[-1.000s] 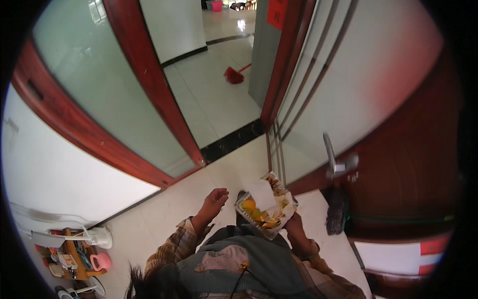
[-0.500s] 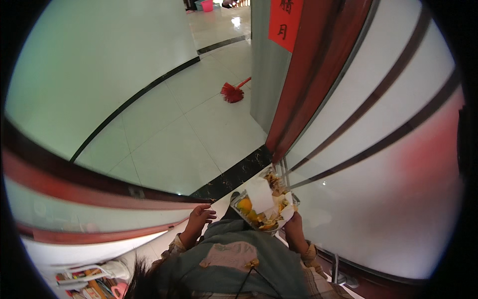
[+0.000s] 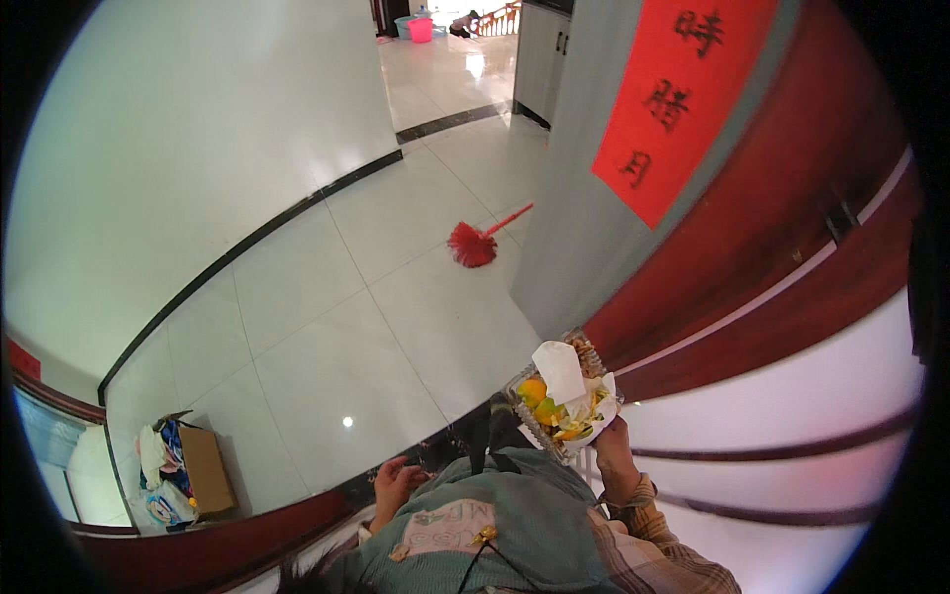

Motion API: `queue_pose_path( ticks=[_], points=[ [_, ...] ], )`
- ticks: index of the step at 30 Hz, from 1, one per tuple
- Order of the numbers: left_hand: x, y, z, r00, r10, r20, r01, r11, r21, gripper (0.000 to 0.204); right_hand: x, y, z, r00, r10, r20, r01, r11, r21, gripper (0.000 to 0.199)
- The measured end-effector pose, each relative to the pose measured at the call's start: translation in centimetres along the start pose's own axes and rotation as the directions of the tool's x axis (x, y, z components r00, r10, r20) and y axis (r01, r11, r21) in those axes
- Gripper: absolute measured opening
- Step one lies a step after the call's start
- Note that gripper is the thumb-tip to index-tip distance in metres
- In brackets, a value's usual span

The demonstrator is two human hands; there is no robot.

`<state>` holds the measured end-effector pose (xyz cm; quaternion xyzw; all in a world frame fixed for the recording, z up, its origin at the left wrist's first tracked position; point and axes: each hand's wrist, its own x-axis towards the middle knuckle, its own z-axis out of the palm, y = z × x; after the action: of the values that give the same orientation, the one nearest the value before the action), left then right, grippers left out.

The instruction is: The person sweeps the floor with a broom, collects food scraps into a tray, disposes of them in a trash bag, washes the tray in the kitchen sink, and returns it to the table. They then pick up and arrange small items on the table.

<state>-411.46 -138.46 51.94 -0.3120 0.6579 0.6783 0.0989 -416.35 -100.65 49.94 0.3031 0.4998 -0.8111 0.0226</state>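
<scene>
Glossy pale tiled floor
A red-bristled brush lies near the frame's centre, a filled cardboard box at lower left, a pink bucket at top.

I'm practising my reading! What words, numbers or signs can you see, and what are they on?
Long red paper strip on the grey upright panel: three big black characters, clear, but I don't copy out writing.
Pale pink patch on the grey-green garment: lettering too small to read.
White-and-blue plastic bag by the brown cardboard box: markings too small.
Clear plastic tray in the right hand: no writing I can make out.
</scene>
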Motion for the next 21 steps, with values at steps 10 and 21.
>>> queue_pose_path(
  ticks=[10, 21],
  points=[
    [11.4, 7.9, -3.1, 0.979, -0.017, -0.202, -0.026, 0.978, -0.206, 0.04, 19.2, -3.2, 14.4, 0.976, 0.038, 0.215, 0.015, 0.971, -0.237, 0.023],
    [24.2, 20.4, -3.4, 0.953, -0.101, -0.287, -0.004, 0.938, -0.346, 0.033, 31.1, -9.2, 28.1, 0.973, 0.122, 0.195, -0.062, 0.955, -0.291, 0.027]
  ],
)
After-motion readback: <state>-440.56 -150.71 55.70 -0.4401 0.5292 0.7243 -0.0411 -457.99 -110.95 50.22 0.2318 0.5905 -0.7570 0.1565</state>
